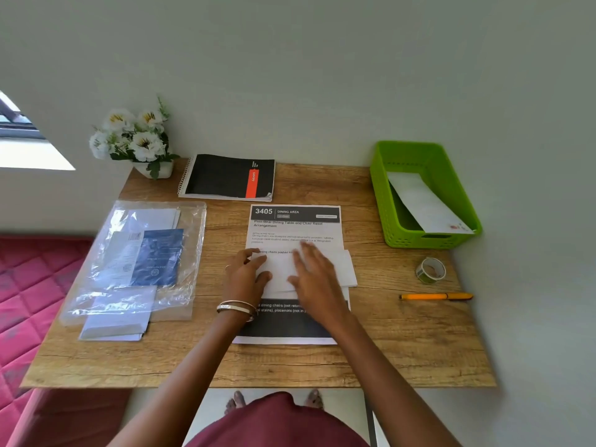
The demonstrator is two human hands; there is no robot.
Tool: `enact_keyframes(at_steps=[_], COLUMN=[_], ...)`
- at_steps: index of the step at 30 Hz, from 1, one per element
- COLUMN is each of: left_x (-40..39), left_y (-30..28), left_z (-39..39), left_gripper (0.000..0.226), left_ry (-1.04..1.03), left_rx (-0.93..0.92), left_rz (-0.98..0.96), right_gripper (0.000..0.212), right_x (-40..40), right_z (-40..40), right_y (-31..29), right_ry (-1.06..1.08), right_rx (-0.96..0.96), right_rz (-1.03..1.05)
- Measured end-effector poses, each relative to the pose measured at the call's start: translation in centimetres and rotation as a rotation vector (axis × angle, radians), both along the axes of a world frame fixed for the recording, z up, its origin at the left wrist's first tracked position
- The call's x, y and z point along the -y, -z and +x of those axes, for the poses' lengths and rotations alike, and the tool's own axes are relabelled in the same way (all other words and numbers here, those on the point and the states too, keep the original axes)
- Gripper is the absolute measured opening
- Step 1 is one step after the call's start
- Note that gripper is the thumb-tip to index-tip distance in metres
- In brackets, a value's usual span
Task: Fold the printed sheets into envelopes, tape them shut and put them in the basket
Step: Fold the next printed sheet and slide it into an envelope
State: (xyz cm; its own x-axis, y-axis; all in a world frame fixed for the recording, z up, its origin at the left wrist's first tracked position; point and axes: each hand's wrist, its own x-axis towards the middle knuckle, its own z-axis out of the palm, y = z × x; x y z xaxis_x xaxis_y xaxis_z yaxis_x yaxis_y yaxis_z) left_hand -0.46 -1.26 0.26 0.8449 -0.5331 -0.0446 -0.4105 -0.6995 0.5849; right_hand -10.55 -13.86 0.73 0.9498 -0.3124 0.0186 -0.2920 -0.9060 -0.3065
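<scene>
Right now both sets of fingers are lying straight: the left hand (pixel 246 274) and right hand (pixel 314 274) are pressing a folded white sheet (pixel 345 269) onto the printed sheet (pixel 295 225), mid-table (pixel 403 350); the green basket (pixel 383 201) is holding one envelope (pixel 425 204).

Wood-grain rectangular surface (pixel 403 350), set against a pale wall. Far left corner: white artificial flowers in a small white pot (pixel 138 140). Just right of it, a black spiral-bound notebook with a red stripe (pixel 229 177), lying flat. Left side: a clear plastic sleeve (pixel 138 262) lying flat, holding white papers and a blue booklet, with more white paper poking out at its near end. Right edge: an orange pen with a darker cap (pixel 435 296), lying crosswise. Beside the surface, left: a pink quilted bed cover (pixel 35 285).
</scene>
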Motion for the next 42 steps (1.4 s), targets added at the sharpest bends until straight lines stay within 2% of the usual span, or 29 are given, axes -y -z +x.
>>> enact_keyframes(at_steps=[2, 4, 9, 13, 17, 19, 21, 24, 27, 33, 36, 39, 42], left_x=[0.0, -0.2, -0.4, -0.7, -1.1, -1.5, -1.9, -3.4, -7.0, -18.0, -22.6, -25.2, -26.1], left_y=[0.1, 0.0, -0.1, 0.2, -0.1, -0.2, -0.7, -1.9, -2.7, -1.7, -1.2, -0.7, -0.1], left_z=[-0.3, -0.5, -1.0, -1.2, -1.2, -1.2, -1.1, -1.3, -0.9, 1.6, 2.8, 3.6, 4.0], left_gripper=[0.039, 0.038, 0.036, 0.038, 0.039, 0.041, 0.042, 0.035, 0.026, 0.011, 0.025, 0.021, 0.017], left_ry=[-0.008, -0.026, -0.039, -0.048, -0.032, -0.006, 0.013, -0.068, -0.082, -0.096, -0.123, -0.036, 0.067], left_rx=[0.069, 0.128, 0.125, 0.123, 0.115, 0.078, 0.03, 0.014, 0.092, 0.315, 0.311, 0.414, 0.492], left_rz=[0.047, 0.106, 0.187, 0.19, 0.191, 0.162, 0.091, -0.088, -0.131, 0.072, 0.084, 0.103, 0.117], right_gripper=[0.057, 0.058, 0.065, 0.088, 0.077, 0.063, 0.055, 0.057, 0.05, 0.033, 0.031, 0.027, 0.023], right_x=[-0.9, -0.8, 3.4, 5.7, 5.3, 4.9, 4.3, 2.7, 0.0, -7.9, -11.9, -15.1, -17.6], right_z=[0.7, 0.5, -2.9, -5.1, -4.7, -4.4, -3.8, -2.9, -1.5, 2.0, 3.8, 5.6, 6.6], right_y=[0.5, 1.1, 2.0, 2.1, 2.0, 1.8, 1.2, -0.4, -1.7, -2.2, -2.0, -1.4, -0.5], right_ry=[-0.142, -0.184, 0.002, 0.082, 0.109, 0.159, 0.215, 0.254, 0.215, 0.037, -0.125, -0.275, -0.337], right_rx=[-0.093, -0.146, -0.178, -0.204, -0.205, -0.186, -0.118, -0.004, 0.097, 0.193, 0.217, 0.215, 0.208], right_rz=[0.001, -0.017, -0.01, -0.085, -0.086, -0.066, -0.053, -0.007, 0.072, 0.188, 0.208, 0.229, 0.232])
